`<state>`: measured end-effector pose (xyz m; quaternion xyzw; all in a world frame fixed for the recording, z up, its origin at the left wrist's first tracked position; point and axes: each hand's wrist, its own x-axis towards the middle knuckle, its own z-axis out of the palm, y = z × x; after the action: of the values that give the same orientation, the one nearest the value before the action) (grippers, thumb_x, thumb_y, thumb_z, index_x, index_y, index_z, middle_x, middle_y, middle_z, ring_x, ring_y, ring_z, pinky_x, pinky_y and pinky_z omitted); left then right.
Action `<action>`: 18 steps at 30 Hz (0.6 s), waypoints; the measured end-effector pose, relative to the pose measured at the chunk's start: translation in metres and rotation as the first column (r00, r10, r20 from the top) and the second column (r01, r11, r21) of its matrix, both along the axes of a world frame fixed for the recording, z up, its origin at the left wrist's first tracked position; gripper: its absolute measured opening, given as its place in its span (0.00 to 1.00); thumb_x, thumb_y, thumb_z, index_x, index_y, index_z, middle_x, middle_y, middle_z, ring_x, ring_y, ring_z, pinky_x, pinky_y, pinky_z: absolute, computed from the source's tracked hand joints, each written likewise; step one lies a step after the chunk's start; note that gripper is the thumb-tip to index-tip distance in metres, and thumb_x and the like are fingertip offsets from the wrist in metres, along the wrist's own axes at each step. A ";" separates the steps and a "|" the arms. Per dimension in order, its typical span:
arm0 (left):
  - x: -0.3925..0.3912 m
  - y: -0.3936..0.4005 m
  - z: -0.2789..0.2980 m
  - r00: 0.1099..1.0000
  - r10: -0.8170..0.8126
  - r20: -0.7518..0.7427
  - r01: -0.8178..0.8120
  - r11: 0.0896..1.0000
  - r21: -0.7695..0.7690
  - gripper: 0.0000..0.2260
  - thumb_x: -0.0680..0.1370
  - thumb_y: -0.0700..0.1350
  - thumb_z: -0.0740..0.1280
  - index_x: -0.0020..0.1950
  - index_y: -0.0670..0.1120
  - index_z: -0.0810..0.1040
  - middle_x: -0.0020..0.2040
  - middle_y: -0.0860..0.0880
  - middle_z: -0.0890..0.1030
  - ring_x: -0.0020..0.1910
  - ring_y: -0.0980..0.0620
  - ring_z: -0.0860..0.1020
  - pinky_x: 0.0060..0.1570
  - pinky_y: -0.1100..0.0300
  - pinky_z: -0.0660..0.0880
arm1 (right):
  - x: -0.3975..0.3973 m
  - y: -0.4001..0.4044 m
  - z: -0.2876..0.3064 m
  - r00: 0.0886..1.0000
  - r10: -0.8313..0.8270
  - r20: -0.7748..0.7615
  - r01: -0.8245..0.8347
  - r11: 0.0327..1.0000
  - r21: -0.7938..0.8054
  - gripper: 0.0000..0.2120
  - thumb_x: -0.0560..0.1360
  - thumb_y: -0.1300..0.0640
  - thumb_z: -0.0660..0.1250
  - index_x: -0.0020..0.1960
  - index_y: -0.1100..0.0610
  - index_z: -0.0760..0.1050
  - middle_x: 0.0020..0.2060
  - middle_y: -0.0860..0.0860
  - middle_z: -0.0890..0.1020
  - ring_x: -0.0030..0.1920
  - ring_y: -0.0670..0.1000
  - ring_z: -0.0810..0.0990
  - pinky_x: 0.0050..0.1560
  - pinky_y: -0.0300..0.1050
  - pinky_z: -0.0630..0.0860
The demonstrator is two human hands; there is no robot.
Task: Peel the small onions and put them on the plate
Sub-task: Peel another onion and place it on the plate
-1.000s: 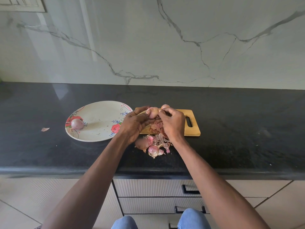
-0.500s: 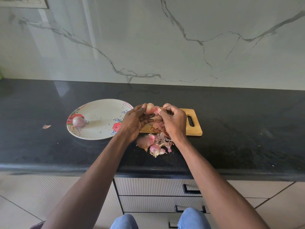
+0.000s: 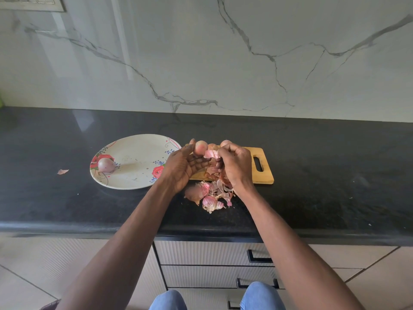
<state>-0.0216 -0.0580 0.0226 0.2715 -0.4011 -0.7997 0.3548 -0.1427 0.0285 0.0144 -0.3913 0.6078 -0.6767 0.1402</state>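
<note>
Both hands work above the near end of the wooden cutting board (image 3: 264, 166): the left hand (image 3: 182, 166) holds a small pale-pink onion (image 3: 200, 147) at its fingertips, the right hand (image 3: 235, 164) pinches a strip of pink skin (image 3: 211, 154). Nearer, loose onion peels (image 3: 209, 195) lie on the black desk (image 3: 324, 193). Left, one peeled purple onion (image 3: 106, 165) sits on the floral white plate (image 3: 136, 162).

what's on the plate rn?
One peeled onion lies near the left rim of the plate, plus a few tiny specks. The left hand covers the plate's right edge, so that part is unseen.
</note>
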 end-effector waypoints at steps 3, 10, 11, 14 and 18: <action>0.001 0.000 0.001 1.000 0.022 -0.003 -0.022 1.000 0.011 0.18 0.81 0.51 0.67 0.57 0.35 0.78 0.42 0.40 0.84 0.39 0.47 0.84 0.39 0.57 0.83 | -0.002 -0.002 -0.004 0.988 -0.085 -0.126 0.096 0.992 0.081 0.20 0.75 0.58 0.70 0.27 0.60 0.69 0.21 0.44 0.69 0.26 0.46 0.67 0.29 0.44 0.67; 0.002 -0.001 0.000 1.000 0.022 0.002 -0.022 1.000 -0.007 0.21 0.79 0.53 0.70 0.58 0.35 0.79 0.42 0.41 0.83 0.38 0.49 0.84 0.36 0.60 0.80 | -0.004 -0.005 -0.011 0.927 -0.083 -0.365 0.118 0.990 0.077 0.07 0.73 0.65 0.74 0.41 0.59 0.78 0.39 0.51 0.81 0.41 0.46 0.81 0.43 0.41 0.80; 0.002 0.000 0.001 1.000 0.017 -0.007 -0.017 1.000 -0.008 0.19 0.79 0.52 0.70 0.58 0.36 0.78 0.42 0.41 0.83 0.38 0.49 0.83 0.36 0.61 0.80 | -0.004 -0.003 -0.008 0.927 -0.076 -0.368 0.096 0.995 0.034 0.05 0.73 0.65 0.75 0.43 0.59 0.79 0.41 0.51 0.82 0.43 0.45 0.81 0.45 0.39 0.79; 0.003 0.003 0.004 0.999 -0.021 -0.035 0.020 1.000 -0.021 0.11 0.79 0.45 0.69 0.55 0.38 0.78 0.43 0.42 0.83 0.37 0.50 0.82 0.37 0.61 0.81 | -0.004 -0.004 -0.007 0.935 -0.005 -0.354 0.010 1.000 0.015 0.07 0.74 0.61 0.76 0.50 0.58 0.82 0.46 0.51 0.83 0.47 0.46 0.82 0.49 0.42 0.81; 0.004 0.005 0.004 0.999 -0.045 -0.031 0.044 0.998 -0.049 0.09 0.80 0.42 0.68 0.57 0.38 0.76 0.44 0.42 0.83 0.36 0.51 0.82 0.36 0.61 0.81 | -0.001 -0.002 -0.006 0.940 0.033 -0.341 -0.032 0.999 0.007 0.07 0.74 0.61 0.76 0.51 0.55 0.83 0.46 0.47 0.83 0.48 0.46 0.83 0.50 0.46 0.82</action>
<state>-0.0178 -0.0531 0.0271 0.2410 -0.4206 -0.8017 0.3498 -0.1436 0.0260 0.0084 -0.5124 0.6167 -0.5960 0.0442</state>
